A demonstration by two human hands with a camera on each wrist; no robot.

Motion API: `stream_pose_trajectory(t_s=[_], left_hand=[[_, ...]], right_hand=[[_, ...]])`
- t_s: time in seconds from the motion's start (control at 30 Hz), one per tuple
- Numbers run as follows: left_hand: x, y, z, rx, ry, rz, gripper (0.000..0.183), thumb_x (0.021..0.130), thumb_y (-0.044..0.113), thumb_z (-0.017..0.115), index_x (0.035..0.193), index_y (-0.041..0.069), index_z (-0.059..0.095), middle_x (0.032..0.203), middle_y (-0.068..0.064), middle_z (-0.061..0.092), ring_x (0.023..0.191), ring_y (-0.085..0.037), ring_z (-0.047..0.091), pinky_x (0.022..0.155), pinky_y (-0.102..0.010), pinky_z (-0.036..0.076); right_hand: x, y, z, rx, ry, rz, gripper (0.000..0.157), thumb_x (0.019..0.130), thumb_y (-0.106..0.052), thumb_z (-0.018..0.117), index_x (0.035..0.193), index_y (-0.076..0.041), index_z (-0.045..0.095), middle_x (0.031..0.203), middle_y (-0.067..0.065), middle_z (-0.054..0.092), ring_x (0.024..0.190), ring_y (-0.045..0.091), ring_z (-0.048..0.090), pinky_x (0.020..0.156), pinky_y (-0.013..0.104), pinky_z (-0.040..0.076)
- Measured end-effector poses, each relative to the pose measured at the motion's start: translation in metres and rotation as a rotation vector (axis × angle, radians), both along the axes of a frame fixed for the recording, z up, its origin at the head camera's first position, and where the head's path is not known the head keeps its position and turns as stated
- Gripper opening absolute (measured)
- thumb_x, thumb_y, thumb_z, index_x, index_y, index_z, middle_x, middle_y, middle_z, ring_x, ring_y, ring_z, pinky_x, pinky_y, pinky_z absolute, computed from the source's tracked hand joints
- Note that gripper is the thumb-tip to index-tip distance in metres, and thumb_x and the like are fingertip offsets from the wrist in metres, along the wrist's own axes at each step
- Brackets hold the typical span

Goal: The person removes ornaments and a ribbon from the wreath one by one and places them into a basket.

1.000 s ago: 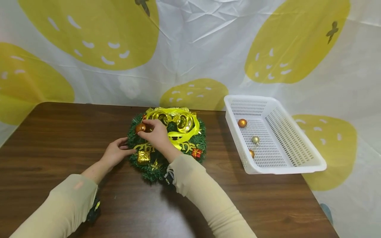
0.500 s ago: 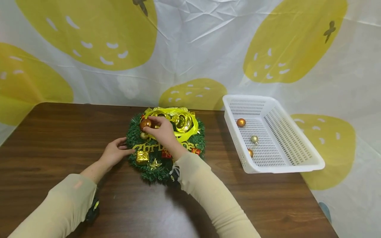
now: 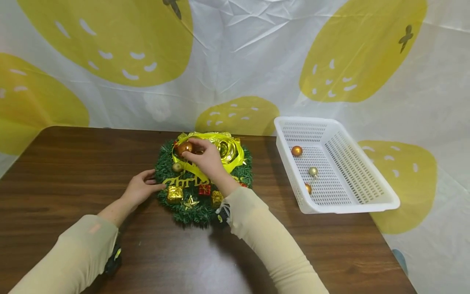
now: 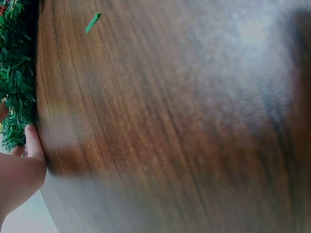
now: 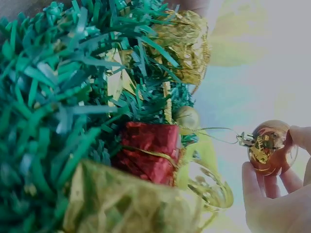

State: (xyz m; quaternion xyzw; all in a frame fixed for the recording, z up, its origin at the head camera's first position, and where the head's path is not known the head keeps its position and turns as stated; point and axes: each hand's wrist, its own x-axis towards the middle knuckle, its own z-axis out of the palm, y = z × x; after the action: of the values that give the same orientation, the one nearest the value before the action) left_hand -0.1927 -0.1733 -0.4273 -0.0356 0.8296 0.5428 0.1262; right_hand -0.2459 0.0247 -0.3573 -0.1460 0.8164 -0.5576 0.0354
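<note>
A green tinsel Christmas wreath [image 3: 170, 208] lies on the table, with a gold "Christmas" sign, gift boxes and gold bells. My right hand [image 3: 211, 161] pinches a shiny copper bauble [image 5: 269, 148] between thumb and fingers, over the wreath's upper left. A thin gold loop runs from the bauble's cap toward the wreath in the right wrist view. Just below, a small gold bauble [image 3: 177, 167] sits on the wreath. My left hand [image 3: 141, 188] holds the wreath's left edge, thumb beside a gold gift box [image 3: 175, 194]. Yellow ribbon [image 3: 235, 165] loops around the bells.
On the right stands a white perforated basket [image 3: 352, 208] holding two copper baubles [image 3: 296, 151] and a gold bauble [image 3: 313, 171]. A curtain [image 3: 235, 61] with yellow fruit shapes hangs behind the brown table [image 3: 92, 163]. One green tinsel scrap [image 4: 93, 23] lies on the tabletop.
My right hand has moved the copper bauble right and slightly back, toward the bells. The small gold bauble and a red gift box below it have come into view. My left hand stays put.
</note>
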Motion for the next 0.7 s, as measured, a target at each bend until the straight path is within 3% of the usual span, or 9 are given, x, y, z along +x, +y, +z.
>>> stream_pose_trajectory(t_s=[0.13,0.3,0.7], left_hand=[[0.0,0.0,0.001,-0.002,0.003,-0.004,0.078,0.09,0.019,0.061,0.148,-0.006,0.014,0.149,-0.031,0.023,0.132,-0.044,0.034,0.106,-0.052,0.036],[0.0,0.0,0.001,-0.001,0.003,-0.007,0.079,0.09,0.019,0.061,0.148,-0.006,0.013,0.149,-0.031,0.022,0.132,-0.044,0.034,0.106,-0.051,0.036],[0.001,0.0,0.001,-0.014,0.002,-0.011,0.079,0.09,0.02,0.061,0.148,-0.006,0.013,0.149,-0.031,0.022,0.131,-0.044,0.034,0.105,-0.052,0.037]], right_hand=[[0.001,0.005,0.005,-0.005,0.017,0.002,0.043,0.085,-0.012,0.068,0.126,-0.005,0.059,0.12,0.014,0.061,0.108,0.026,0.059,0.078,0.026,0.053],[0.0,0.015,0.01,-0.023,0.004,-0.007,0.045,0.085,-0.013,0.068,0.128,-0.005,0.057,0.121,0.013,0.059,0.11,0.026,0.057,0.083,0.031,0.054],[-0.005,0.045,0.026,0.01,-0.004,-0.101,0.043,0.086,-0.018,0.068,0.128,-0.012,0.059,0.123,0.009,0.056,0.109,0.022,0.055,0.085,0.033,0.052]])
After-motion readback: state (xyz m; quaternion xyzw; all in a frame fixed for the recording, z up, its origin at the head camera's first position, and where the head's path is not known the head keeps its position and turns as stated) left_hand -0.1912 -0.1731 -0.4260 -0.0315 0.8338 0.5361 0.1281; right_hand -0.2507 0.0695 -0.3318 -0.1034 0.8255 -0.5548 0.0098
